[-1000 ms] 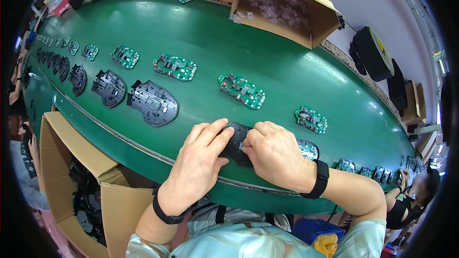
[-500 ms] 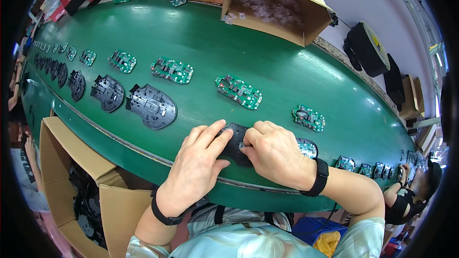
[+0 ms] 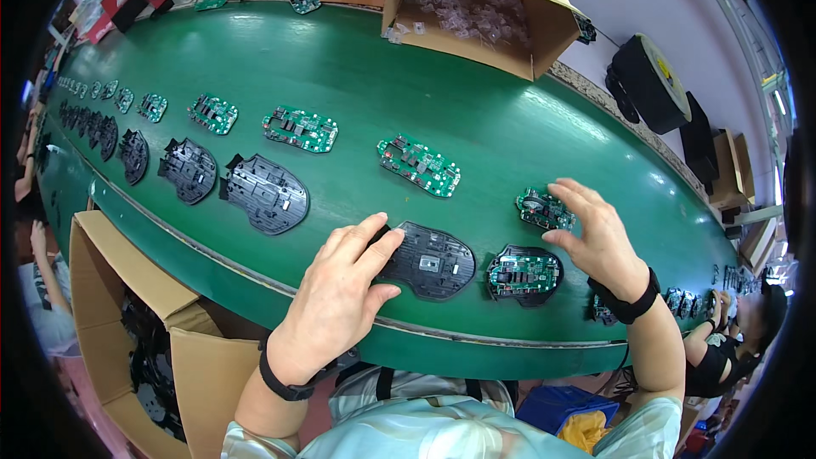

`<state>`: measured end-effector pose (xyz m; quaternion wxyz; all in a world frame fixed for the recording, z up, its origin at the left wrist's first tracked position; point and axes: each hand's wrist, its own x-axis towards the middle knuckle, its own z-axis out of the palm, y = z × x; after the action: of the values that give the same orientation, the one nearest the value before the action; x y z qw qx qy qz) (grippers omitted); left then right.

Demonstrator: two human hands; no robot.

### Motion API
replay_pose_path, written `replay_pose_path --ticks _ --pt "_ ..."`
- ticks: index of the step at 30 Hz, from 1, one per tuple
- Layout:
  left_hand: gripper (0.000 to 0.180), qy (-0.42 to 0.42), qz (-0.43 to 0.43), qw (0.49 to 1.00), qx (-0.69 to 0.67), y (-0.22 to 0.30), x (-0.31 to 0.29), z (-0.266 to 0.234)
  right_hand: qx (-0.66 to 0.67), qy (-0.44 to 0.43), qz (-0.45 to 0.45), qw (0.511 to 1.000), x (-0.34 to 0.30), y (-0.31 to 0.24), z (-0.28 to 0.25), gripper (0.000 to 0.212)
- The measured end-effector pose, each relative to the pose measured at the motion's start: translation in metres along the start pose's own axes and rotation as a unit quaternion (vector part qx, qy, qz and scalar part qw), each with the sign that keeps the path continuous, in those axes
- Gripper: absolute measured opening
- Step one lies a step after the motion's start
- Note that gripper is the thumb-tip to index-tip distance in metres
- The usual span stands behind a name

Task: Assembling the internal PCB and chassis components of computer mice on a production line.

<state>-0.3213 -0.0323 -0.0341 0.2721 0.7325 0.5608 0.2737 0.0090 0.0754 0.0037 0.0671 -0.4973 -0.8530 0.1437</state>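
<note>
In front of me a black plastic base shell [image 3: 442,262], shaped like a computer mouse bottom, lies flat on the green bench. A small pale square piece [image 3: 429,264] sits at its middle. My left hand [image 3: 340,289] rests at the shell's left end, fingers stretched out and fingertips touching its edge. Over to the right, my right hand [image 3: 602,246] is open, thumb and fingers apart around the near right side of a green circuit board with a wheel [image 3: 541,206]. Below that board lies another shell with a circuit board [image 3: 525,275] fitted in it.
Green boards [image 3: 418,166] and black shells [image 3: 268,194] run in two rows leftward along the bench [image 3: 365,59]. A carton of clear small parts [image 3: 544,38] stands at the far edge. An open carton with black parts [image 3: 127,246] stands at lower left. Other people work at both ends.
My right hand has left the shell's middle and moved right to the board with the wheel, its fingers opening. The pale square piece now shows in the shell. My left hand has stayed.
</note>
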Motion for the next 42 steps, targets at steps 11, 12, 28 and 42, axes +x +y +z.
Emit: replay_pose_path --ticks 11,12,28,42 --pt "0.077 -0.011 0.006 1.0 -0.025 0.006 0.004 0.0 0.082 0.056 -0.036 0.994 -0.011 -0.014 -0.003 0.042" --pt "0.079 -0.011 0.003 0.999 -0.029 0.005 0.003 -0.001 0.109 0.052 -0.047 0.992 -0.011 -0.029 -0.003 0.043" --pt "0.087 -0.036 0.028 0.996 -0.083 -0.001 0.02 0.005 0.08 0.049 -0.156 0.983 0.0 -0.103 0.05 0.041" --pt "0.084 -0.052 0.029 0.995 -0.084 0.002 0.026 0.018 0.07 0.039 -0.146 0.986 -0.007 -0.091 0.054 0.039"
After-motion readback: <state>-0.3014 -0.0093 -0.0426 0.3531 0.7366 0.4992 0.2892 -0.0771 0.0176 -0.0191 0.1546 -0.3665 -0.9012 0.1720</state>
